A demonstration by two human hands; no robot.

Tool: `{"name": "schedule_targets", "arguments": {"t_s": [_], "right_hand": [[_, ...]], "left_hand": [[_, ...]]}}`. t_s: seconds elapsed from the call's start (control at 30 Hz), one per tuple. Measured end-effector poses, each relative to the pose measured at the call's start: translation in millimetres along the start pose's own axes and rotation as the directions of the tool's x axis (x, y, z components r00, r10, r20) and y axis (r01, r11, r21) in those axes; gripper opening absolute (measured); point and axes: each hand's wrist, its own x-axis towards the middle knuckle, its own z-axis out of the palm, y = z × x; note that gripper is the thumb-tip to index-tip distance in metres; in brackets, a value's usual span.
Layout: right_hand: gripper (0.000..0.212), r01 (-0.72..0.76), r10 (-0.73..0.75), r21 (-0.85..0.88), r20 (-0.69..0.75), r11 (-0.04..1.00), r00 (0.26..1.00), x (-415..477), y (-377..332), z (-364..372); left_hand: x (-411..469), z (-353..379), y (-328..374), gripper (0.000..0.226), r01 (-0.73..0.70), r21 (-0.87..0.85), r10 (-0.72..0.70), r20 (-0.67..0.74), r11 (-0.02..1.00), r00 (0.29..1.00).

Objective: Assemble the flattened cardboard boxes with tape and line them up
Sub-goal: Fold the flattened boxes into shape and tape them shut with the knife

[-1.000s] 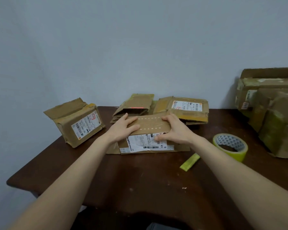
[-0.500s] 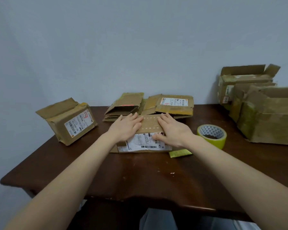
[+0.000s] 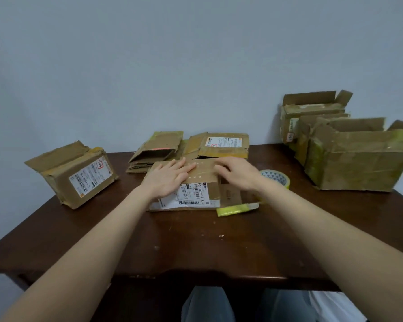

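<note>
Head view, sole view. Item: working box (image 3: 196, 194), brown cardboard with a white shipping label on its near face, at mid-table (image 3: 196, 247), a side flap lying open to its right. Left hand (image 3: 170, 180): flat on the box top, fingers straight and spread, gripping nothing. Right hand (image 3: 236, 174): over the top's right end, slightly blurred; fingers appear extended and released, not clenched. Loose tape strip (image 3: 236, 209): yellow-green, on the table just beside the box's near right corner, touching the open flap. Tape roll (image 3: 276, 178): just beyond the right wrist, partly hidden by it. Flattened boxes (image 3: 156, 152): stacked behind the working box, against the wall. Assembled stock: one tilted box (image 3: 77, 175) at the left, well apart; open-topped boxes (image 3: 358, 159) grouped at the right. Step in hand, by judgement: pressing the top panels down flat before sealing. Handling note: keep both palms spread so the panels meet evenly, fold the side flap in squarely, then hold the seam with one hand while the other fetches tape; worn, creased board may spring back if released early.
</note>
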Motion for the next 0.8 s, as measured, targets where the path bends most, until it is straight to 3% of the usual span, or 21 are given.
{"name": "schedule_targets", "arguments": {"t_s": [0.1, 0.2, 0.3, 0.43, 0.53, 0.63, 0.73, 0.8], "right_hand": [[0.029, -0.259, 0.238, -0.1, -0.181, 0.961, 0.954, -18, 34, -27], [0.039, -0.404, 0.411, -0.239, -0.022, 0.883, 0.911, -31, 57, -32], [0.039, -0.418, 0.443, -0.327, 0.004, 0.847, 0.896, -36, 70, -21], [0.028, -0.415, 0.426, -0.276, -0.023, 0.867, 0.904, -33, 76, -20], [0.026, -0.443, 0.432, -0.09, -0.124, 0.892, 0.893, -30, 81, -24], [0.024, -0.411, 0.465, 0.251, -0.216, 0.876, 0.859, -24, 82, -35], [0.029, -0.255, 0.456, 0.587, -0.223, 0.769, 0.862, -10, 62, -44], [0.03, -0.156, 0.435, 0.715, -0.224, 0.682, 0.872, 3, 37, -51]], "left_hand": [[1, 0, 1, 0.046, -0.006, -0.016, 0.006, -0.002, 1.0, 1.0], [2, 0, 1, 0.045, -0.014, -0.056, 0.012, -0.028, 0.998, 1.0], [0, 2, -3, 0.043, -0.012, -0.123, 0.002, -0.078, 0.992, 0.997], [-3, 0, -3, 0.042, 0.018, -0.196, -0.042, -0.122, 0.98, 0.992], [-2, 1, -3, 0.041, -0.002, -0.204, -0.025, -0.127, 0.979, 0.992], [0, 0, -4, 0.041, -0.001, -0.225, -0.027, -0.119, 0.974, 0.993], [-1, -2, -3, 0.04, -0.004, -0.253, -0.029, -0.127, 0.968, 0.992], [-2, -4, -2, 0.039, -0.008, -0.267, -0.025, -0.12, 0.964, 0.993]]}}
